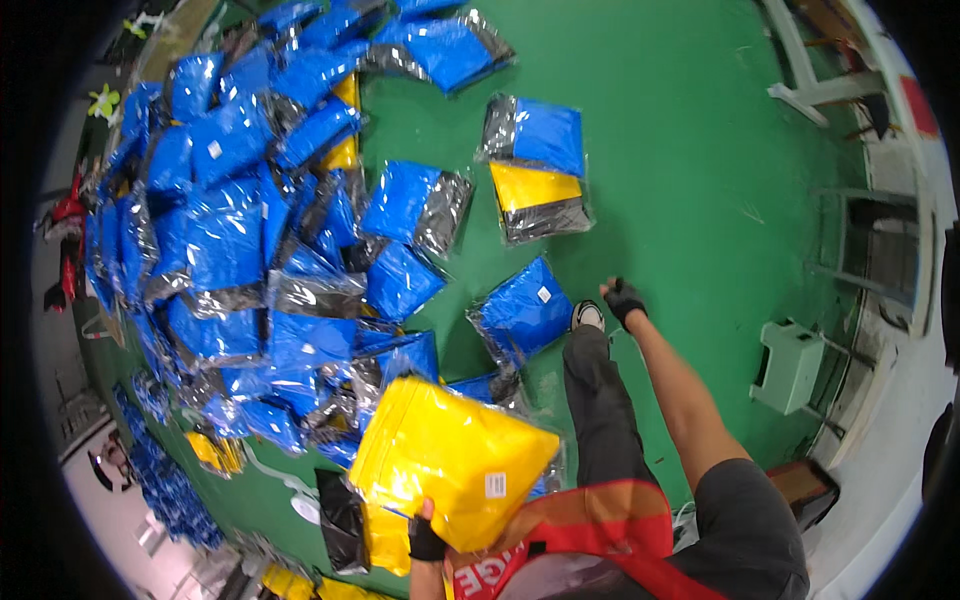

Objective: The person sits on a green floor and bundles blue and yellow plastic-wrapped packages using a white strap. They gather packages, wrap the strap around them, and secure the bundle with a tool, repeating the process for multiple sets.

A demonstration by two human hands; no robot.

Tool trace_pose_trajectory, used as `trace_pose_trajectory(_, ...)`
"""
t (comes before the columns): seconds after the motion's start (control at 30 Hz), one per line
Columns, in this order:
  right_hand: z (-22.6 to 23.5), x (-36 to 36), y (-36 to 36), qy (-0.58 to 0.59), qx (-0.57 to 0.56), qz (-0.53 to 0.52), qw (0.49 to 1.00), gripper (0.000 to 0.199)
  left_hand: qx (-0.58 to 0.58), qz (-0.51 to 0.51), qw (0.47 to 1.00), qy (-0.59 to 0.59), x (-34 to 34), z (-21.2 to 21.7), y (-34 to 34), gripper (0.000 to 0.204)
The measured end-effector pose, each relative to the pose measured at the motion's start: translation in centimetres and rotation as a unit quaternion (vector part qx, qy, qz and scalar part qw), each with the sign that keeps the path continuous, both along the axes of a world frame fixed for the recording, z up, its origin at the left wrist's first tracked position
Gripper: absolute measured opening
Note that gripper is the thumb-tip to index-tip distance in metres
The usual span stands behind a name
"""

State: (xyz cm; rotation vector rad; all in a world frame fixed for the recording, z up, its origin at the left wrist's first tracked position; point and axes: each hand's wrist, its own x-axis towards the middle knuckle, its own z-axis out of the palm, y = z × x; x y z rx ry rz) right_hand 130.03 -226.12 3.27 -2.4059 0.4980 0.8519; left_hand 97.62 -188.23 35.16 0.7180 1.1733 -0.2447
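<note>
My left hand (426, 538), in a black fingerless glove, grips the edge of a yellow folded item in a clear plastic bag (445, 465). Its thumb lies on top of the bag, while the other fingers are hidden beneath. A small white label shows on the bag. More yellow and a black package (342, 520) show below and beside it. My right hand (624, 300), gloved the same way, hangs over the floor with its fingers curled and nothing visible in them. Close to it, near my shoe, lies a blue bagged package (525, 310).
A large heap of blue and black bagged packages (225, 235) covers the left side. Blue and yellow packages (540, 165) lie apart on the green floor (690, 150). At the right stand a pale green stool (788, 365) and metal frames (840, 90).
</note>
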Motion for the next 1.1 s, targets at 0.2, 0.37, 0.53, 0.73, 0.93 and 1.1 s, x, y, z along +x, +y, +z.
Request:
trace_pose_trajectory(0.2,-13.9,12.2,1.9,-0.043,0.052,-0.08,0.994,0.096,-0.046,0.158,0.977,0.137,-0.6,-2.8,-12.6,0.061)
trace_pose_trajectory(0.37,-16.5,18.2,4.6,0.077,0.232,-0.258,0.935,0.096,-0.08,0.212,0.962,0.152,-1.0,-7.6,-16.4,0.061)
trace_pose_trajectory(0.53,-13.4,16.8,7.8,0.138,0.329,-0.054,0.933,0.062,0.025,0.221,0.972,0.07,-8.1,-10.3,-16.2,0.064)
trace_pose_trajectory(0.73,6.9,-0.9,15.6,0.091,0.353,0.142,0.92,0.044,0.211,0.246,0.946,-0.018,-9.3,-1.5,-5.6,0.066)
trace_pose_trajectory(0.93,40.9,-22.1,38.5,0.078,0.217,0.732,0.641,0.031,0.062,0.436,0.885,-0.151,-22.8,10.2,6.7,0.058)
trace_pose_trajectory(1.1,50.2,-36.6,54.7,0.206,0.236,0.804,0.505,0.038,0.134,0.491,0.833,-0.217,-41.0,17.4,15.1,0.072)
